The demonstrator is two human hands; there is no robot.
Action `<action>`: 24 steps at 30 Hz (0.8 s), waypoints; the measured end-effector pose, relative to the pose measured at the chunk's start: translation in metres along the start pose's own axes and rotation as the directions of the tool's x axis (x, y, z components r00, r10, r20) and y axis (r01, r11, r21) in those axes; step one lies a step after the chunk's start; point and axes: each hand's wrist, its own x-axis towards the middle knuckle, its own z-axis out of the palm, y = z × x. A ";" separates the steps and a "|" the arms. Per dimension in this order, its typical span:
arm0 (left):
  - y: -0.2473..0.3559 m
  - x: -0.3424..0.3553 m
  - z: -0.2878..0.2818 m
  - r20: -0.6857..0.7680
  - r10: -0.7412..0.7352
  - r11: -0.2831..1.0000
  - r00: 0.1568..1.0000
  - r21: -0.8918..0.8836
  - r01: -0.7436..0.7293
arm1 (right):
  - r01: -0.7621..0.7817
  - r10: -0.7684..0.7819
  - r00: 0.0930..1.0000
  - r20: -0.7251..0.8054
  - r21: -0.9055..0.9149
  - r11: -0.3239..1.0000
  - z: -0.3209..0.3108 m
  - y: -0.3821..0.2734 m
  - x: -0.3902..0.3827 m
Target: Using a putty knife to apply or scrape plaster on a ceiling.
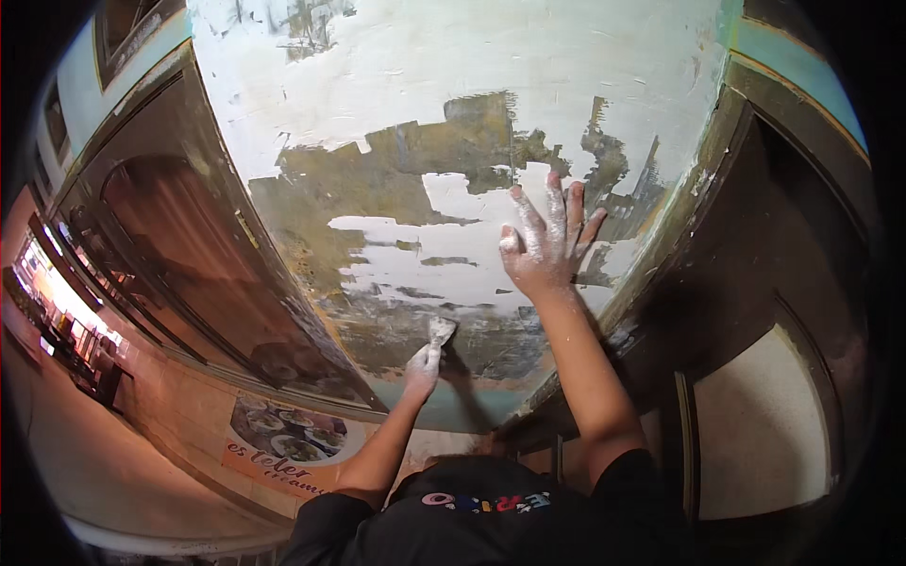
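Before me is a wall (396, 57) thickly coated with white filler over its upper part. Lower down, bare olive-brown patches (302, 198) show between uneven streaks of white. In my left hand (422, 371), closed round its handle, is a putty knife (442, 329) whose blade is at the lower part of the wall. White filler smears the fingers of that hand. Higher and to the right, my right hand (545, 255) is open, its fingers spread against or just off the wall; I cannot tell if the palm touches. White powder coats its fingers.
A dark wooden frame with brownish panes (179, 198) borders the wall on the left. On the right stands a dark door frame (746, 179), with a pale panel (760, 424) below it. A food poster (288, 434) shows at lower left, and furniture (94, 377) by a bright opening farther off.
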 end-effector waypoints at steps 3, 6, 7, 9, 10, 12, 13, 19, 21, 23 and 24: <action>0.002 0.006 -0.025 -0.015 -0.117 0.983 0.993 -0.142 0.114 | 0.169 -0.166 0.984 0.065 -0.046 0.984 0.002 -0.006 0.004; -0.002 0.030 -0.068 -0.128 -0.105 0.986 0.986 -0.145 0.086 | 0.297 -0.298 0.946 0.129 0.024 0.954 0.012 -0.032 0.024; -0.003 0.035 -0.076 -0.140 -0.070 0.991 0.988 -0.123 0.053 | 0.291 -0.292 0.948 0.128 0.030 0.956 0.015 -0.039 0.033; -0.007 0.039 -0.084 -0.165 -0.045 0.997 0.985 -0.073 0.033 | 0.379 -0.386 0.910 0.152 0.071 0.923 0.022 -0.053 0.053; -0.025 0.038 -0.089 -0.174 -0.059 0.991 0.983 -0.125 0.037 | 0.377 -0.387 0.911 0.143 0.092 0.922 0.023 -0.065 0.060; -0.043 0.036 -0.088 -0.189 -0.091 0.994 0.978 -0.080 0.077 | 0.382 -0.396 0.901 0.176 0.106 0.918 0.025 -0.078 0.069; -0.043 0.033 -0.086 -0.133 -0.172 0.976 0.976 -0.155 0.150 | 0.381 -0.392 0.906 0.158 0.096 0.920 0.030 -0.079 0.067; 0.016 0.055 -0.109 -0.213 -0.053 0.986 0.976 -0.167 0.017 | 0.442 -0.436 0.886 0.155 0.000 0.897 0.040 -0.082 0.067; -0.002 0.050 -0.114 -0.281 0.059 0.996 0.958 -0.047 -0.075 | 0.466 -0.472 0.877 0.096 0.079 0.881 0.052 -0.099 0.069; -0.059 0.032 -0.114 -0.264 -0.040 0.998 0.964 0.038 0.051 | 0.471 -0.488 0.861 0.144 0.138 0.871 0.054 -0.119 0.072; -0.057 0.032 -0.109 -0.257 -0.032 0.998 0.966 0.040 0.044 | 0.474 -0.488 0.863 0.131 0.128 0.871 0.057 -0.120 0.073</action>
